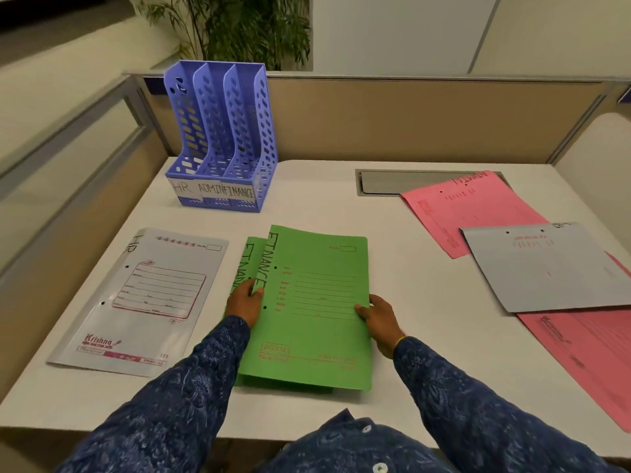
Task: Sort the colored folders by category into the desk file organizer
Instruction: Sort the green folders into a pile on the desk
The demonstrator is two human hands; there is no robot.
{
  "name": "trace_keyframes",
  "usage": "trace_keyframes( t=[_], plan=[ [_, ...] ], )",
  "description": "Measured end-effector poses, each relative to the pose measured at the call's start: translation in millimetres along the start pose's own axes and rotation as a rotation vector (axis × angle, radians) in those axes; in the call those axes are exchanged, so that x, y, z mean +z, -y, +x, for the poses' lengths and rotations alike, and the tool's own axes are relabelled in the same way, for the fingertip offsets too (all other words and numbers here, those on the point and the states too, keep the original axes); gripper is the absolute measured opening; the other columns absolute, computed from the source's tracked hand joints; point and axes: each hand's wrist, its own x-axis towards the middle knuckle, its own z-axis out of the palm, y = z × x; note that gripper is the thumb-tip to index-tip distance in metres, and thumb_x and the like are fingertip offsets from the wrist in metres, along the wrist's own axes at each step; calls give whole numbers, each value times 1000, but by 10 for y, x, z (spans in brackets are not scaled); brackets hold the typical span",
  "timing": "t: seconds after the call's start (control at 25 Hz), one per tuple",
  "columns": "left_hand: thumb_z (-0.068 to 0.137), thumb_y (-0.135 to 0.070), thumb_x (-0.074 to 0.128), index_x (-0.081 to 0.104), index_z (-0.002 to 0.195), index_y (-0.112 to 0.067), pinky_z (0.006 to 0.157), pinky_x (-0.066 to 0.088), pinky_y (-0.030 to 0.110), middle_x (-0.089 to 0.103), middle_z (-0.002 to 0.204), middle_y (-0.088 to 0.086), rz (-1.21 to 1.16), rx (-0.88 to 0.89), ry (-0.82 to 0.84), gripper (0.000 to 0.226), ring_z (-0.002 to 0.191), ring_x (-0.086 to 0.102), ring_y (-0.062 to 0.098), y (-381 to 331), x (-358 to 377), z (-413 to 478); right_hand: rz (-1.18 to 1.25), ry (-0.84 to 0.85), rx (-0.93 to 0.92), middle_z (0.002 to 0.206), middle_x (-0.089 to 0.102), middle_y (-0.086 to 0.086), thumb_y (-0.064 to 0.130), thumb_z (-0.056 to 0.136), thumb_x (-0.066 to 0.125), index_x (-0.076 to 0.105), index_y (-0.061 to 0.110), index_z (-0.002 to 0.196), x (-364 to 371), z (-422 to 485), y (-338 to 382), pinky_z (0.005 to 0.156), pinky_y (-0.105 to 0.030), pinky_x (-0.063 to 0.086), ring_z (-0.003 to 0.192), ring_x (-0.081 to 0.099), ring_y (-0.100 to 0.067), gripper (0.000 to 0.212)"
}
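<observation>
Two green folders marked FINANCE lie stacked at the desk's middle; the top green folder (317, 302) sits slightly right of the lower green folder (246, 264). My left hand (244, 302) grips the left edge of the top one, and my right hand (380, 320) grips its right edge. A grey folder marked HR (143, 302) lies flat to the left. At the right, a pink ADMIN folder (467, 209) lies under a second grey folder (553, 264), which overlaps another pink folder (587, 353). The blue three-slot organizer (222, 138), labelled HR, ADMIN, FINANCE, stands empty at the back left.
The white desk (324, 206) is bounded by tan partition walls behind and to the left. A grey cable-tray cover (382, 182) is set into the desk at the back. A potted plant (239, 25) stands beyond the partition.
</observation>
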Motion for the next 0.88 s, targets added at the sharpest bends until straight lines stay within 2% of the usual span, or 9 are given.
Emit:
trace_keyframes(
  t=[0.24,0.36,0.44,0.56,0.76,0.88],
  plan=[
    [93,-17,61,60,122,-6,80,45,28,64,118,12,100,73,-86,31,95,58,20,233,-309,28,-47,12,22,117,68,-10,2,93,50,61,5,121,494,79,-59,94,-48,53,103,67,-28,29],
    [88,-27,66,58,122,-11,86,49,36,56,118,13,192,50,-78,38,103,58,27,349,-403,96,-89,0,8,119,67,-11,5,93,52,60,8,119,651,82,-111,94,-48,53,103,66,-28,27],
    [88,-32,66,54,126,-13,92,49,40,50,121,12,268,33,-64,45,108,56,29,424,-427,115,-239,-41,-49,121,65,-8,9,92,55,57,8,121,698,62,-121,95,-44,52,104,64,-25,29],
    [88,-39,64,55,123,-15,89,49,40,50,118,10,298,24,-46,44,105,57,28,515,-428,120,-509,-88,-161,115,58,-3,13,89,62,52,6,124,739,-14,-94,95,-35,47,106,57,-24,37],
    [89,-43,62,56,121,-16,88,50,39,53,114,8,291,21,-15,43,102,57,26,576,-426,151,-881,-134,-168,117,43,-8,30,87,63,46,11,131,725,-126,-124,95,-39,44,108,48,-26,51],
    [89,-43,61,58,116,-17,87,51,40,52,113,8,309,34,-25,38,100,58,26,600,-420,161,-945,-124,-169,120,42,-9,35,88,62,41,11,138,712,-160,-101,97,-38,42,111,46,-25,58]
  ],
)
